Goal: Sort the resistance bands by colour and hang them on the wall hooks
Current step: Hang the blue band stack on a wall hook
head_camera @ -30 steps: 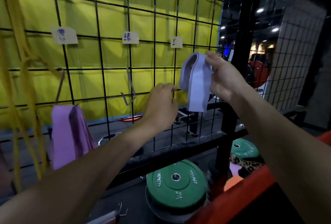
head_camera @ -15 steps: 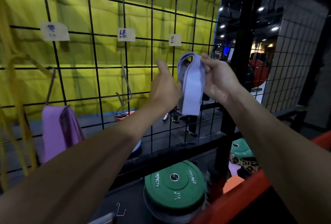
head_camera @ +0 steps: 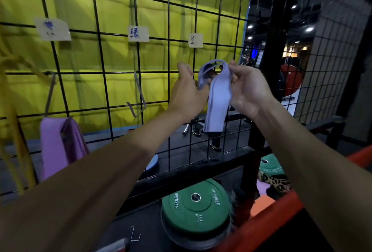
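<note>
Since the earlier frame, both hands have been brought closer together at the wire grid [head_camera: 100, 54], and the band's [head_camera: 216, 98] top loop has been spread open. A pale lilac-blue band, flat and wide, is seen folded into several layers, its lower end hanging free before the grid, under the right-most label [head_camera: 195, 40]. Its top is pinched by the right hand [head_camera: 248, 90]; its left edge is grasped by the left hand [head_camera: 188, 90]. A purple band [head_camera: 58, 147] is hung on the left hook [head_camera: 50, 92]. The middle hook [head_camera: 138, 94] is bare.
</note>
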